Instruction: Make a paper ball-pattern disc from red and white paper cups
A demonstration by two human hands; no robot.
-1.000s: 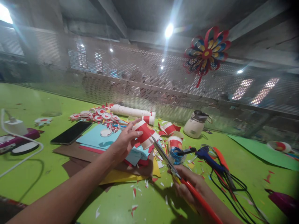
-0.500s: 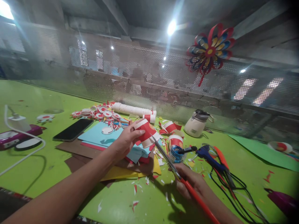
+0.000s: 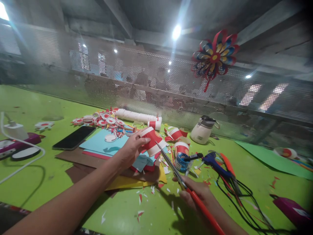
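Scissors (image 3: 171,164) edged closer; red-white paper cup (image 3: 152,141) tilted, held.

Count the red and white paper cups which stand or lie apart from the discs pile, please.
4: one cup held in the left hand, one on its side by the white roll, one tipped behind, one upright. Others may be hidden.

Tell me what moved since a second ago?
Very little. The scissors in the right hand kept their tip at the red-and-white cup in the left hand; the right hand slid a bit toward it. Both grips stayed as they were. The phone, paper stack and glue gun lie unmoved.
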